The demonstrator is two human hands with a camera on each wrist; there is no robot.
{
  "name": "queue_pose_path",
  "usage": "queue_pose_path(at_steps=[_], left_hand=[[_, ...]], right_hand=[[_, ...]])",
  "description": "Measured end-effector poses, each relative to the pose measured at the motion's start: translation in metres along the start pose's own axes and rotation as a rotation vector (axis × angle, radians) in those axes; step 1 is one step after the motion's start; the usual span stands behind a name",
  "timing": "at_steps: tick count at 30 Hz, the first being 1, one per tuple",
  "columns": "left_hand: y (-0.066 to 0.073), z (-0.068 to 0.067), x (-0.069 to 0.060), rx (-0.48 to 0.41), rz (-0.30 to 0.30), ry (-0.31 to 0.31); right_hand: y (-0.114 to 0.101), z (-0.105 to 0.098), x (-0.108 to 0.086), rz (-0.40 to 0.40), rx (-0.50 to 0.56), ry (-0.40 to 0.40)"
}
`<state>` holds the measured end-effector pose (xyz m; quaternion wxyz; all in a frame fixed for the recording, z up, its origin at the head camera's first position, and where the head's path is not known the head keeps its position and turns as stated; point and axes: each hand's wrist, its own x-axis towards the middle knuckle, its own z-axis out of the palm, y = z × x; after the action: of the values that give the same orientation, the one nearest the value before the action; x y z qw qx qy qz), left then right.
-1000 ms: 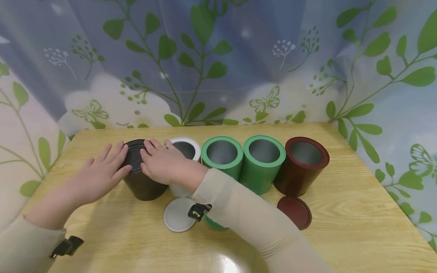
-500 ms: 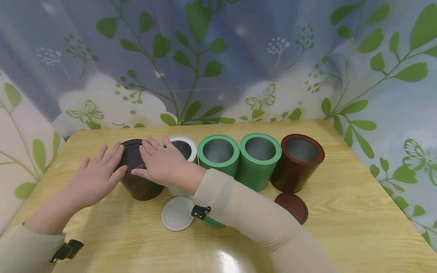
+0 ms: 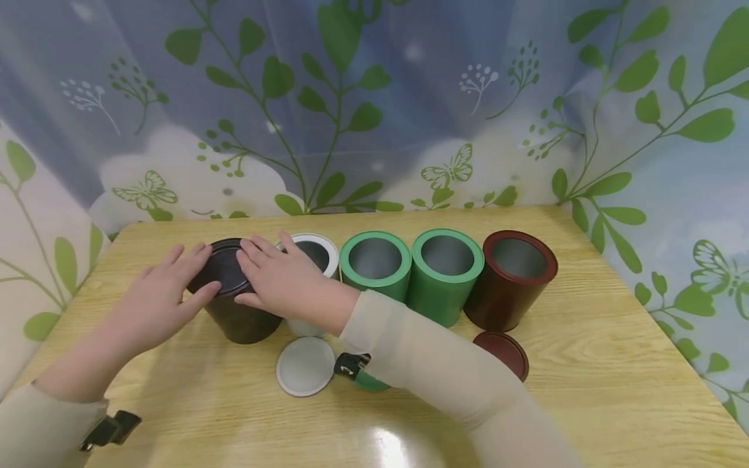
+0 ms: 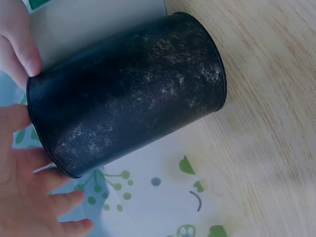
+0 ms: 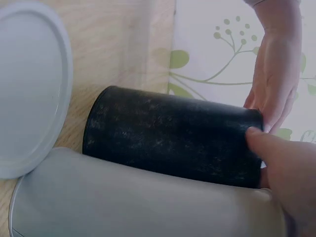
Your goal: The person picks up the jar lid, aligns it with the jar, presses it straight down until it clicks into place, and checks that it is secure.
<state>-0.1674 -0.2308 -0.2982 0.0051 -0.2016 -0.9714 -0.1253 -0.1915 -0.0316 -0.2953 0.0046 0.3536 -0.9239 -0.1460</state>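
Note:
A black can [image 3: 246, 320] stands upright at the left end of a row of cans, its top covered by a black lid [image 3: 224, 272]. My left hand [image 3: 155, 302] lies at the left side of that top, fingers extended near the rim. From the right, my right hand [image 3: 289, 283] touches the lid's edge with straight fingers. Scuffed dark metal shows on the can's side in the left wrist view, where the left hand's fingers [image 4: 59, 180] are spread beside the rim. In the right wrist view the right thumb [image 5: 261, 140] lies against the can's upper edge.
Right of it stand a white can [image 3: 318, 250], two green cans [image 3: 374, 257] [image 3: 445, 286] and a dark red can [image 3: 509, 286], all uncovered. A white lid [image 3: 305, 366], a partly hidden green lid [image 3: 370, 381] and a dark red lid [image 3: 504, 351] lie on the wooden table [image 3: 614, 364].
My left hand has drawn slightly left, baring more of the black lid. The right hand has shifted a little to the right. The view has swung slightly since the first frame.

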Motion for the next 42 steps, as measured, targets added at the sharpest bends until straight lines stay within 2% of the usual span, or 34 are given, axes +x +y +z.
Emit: queue_pose_path(at_steps=[3, 8, 12, 15, 19, 23, 27, 31, 34, 42], left_hand=[[0.004, -0.001, -0.002, -0.012, 0.027, 0.082], [0.014, -0.001, -0.008, -0.02, 0.072, 0.208], [0.024, 0.001, -0.015, -0.027, 0.138, 0.331], [0.031, 0.003, -0.021, -0.027, 0.204, 0.418], [0.038, 0.009, -0.027, -0.027, 0.326, 0.539], [0.044, 0.017, -0.029, -0.033, 0.437, 0.626], [0.053, 0.025, -0.033, -0.04, 0.502, 0.641], [0.06, 0.032, -0.037, -0.037, 0.524, 0.605], [0.064, 0.037, -0.04, -0.03, 0.517, 0.555], [0.064, 0.065, -0.041, 0.002, 0.509, 0.458]], right_hand=[[0.002, -0.004, -0.008, -0.048, 0.016, 0.053], [0.006, -0.007, -0.023, -0.129, 0.054, 0.199], [0.009, -0.005, -0.033, -0.166, 0.108, 0.28], [0.01, -0.003, -0.041, -0.182, 0.123, 0.305], [0.011, 0.0, -0.051, -0.212, 0.109, 0.349], [0.013, 0.005, -0.064, -0.26, 0.098, 0.422], [0.013, 0.014, -0.077, -0.318, 0.1, 0.529], [0.013, 0.022, -0.089, -0.358, 0.108, 0.589], [0.012, 0.028, -0.097, -0.374, 0.108, 0.553], [0.014, 0.047, -0.111, -0.34, 0.095, 0.364]])
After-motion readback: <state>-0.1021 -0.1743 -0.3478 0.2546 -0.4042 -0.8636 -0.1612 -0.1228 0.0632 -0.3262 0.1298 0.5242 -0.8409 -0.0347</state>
